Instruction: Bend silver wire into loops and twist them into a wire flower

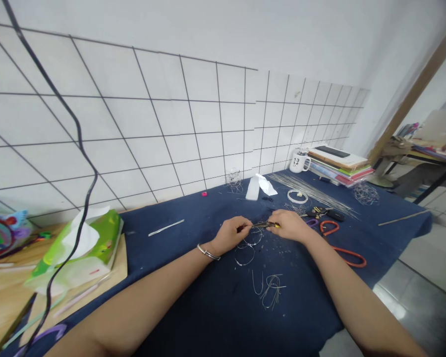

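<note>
Wire (250, 244) is pinched in my left hand (227, 237), the nearer one, by the tips of the pliers (260, 225). My right hand (290, 225) grips the pliers, which lie sideways, pointing left. Thin rings (241, 265) sit just below, over the worktop (301, 297). Fingers hide the wire's end; I can't tell if the pliers bite it.

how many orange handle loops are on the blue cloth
2: one rounded loop beside the black-handled tool, one longer loop nearer the camera. The right forearm may hide more.
</note>
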{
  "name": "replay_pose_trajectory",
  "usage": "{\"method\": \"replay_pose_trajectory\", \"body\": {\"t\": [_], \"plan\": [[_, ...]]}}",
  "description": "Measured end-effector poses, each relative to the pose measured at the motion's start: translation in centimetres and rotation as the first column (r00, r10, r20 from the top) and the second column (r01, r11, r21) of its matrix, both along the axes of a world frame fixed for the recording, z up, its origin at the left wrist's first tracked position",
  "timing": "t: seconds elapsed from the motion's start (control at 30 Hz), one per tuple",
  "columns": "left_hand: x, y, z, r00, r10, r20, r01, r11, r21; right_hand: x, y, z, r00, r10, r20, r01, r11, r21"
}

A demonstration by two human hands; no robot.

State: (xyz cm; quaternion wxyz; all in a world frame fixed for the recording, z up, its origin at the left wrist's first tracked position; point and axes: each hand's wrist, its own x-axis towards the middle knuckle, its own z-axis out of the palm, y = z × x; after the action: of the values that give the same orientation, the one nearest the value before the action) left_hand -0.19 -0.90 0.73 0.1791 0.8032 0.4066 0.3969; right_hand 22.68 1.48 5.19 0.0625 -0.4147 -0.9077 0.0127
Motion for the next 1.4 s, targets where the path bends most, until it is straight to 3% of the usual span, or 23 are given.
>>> {"method": "replay_pose_trajectory", "body": {"t": [0.37, 0.53, 0.73, 0.97, 1.2, 1.4], "plan": [[0.1, -0.3, 0.1, 1.000, 0.019, 0.014, -0.020, 0.999, 0.034, -0.3, -0.5, 0.1, 0.999, -0.041, 0.019, 0.039, 0.995, 0.089], [0.2, -0.2, 0.0, 0.998, 0.020, 0.061, -0.019, 1.000, -0.015, -0.2, -0.6, -0.2, 0.999, -0.050, -0.009, 0.050, 0.995, 0.087], [0.1, 0.2, -0.4, 0.987, -0.027, 0.161, 0.065, 0.969, -0.239, 0.5, 0.3, -0.5, 0.972, 0.029, -0.232, -0.047, 0.996, -0.072], [0.5, -0.2, -0.2, 0.982, -0.082, 0.170, 0.122, 0.962, -0.244, -1.3, -0.1, -1.2, 0.831, -0.001, -0.557, -0.135, 0.970, -0.202], [0.8, -0.8, -0.3, 0.984, -0.128, 0.124, 0.158, 0.948, -0.275, -2.9, -0.8, -1.8, 0.788, 0.010, -0.615, -0.177, 0.961, -0.212], [0.8, -0.5, -0.6, 0.968, -0.162, 0.193, 0.228, 0.888, -0.398, -3.0, -1.0, -1.6, 0.778, -0.003, -0.628, -0.167, 0.963, -0.211]]}}
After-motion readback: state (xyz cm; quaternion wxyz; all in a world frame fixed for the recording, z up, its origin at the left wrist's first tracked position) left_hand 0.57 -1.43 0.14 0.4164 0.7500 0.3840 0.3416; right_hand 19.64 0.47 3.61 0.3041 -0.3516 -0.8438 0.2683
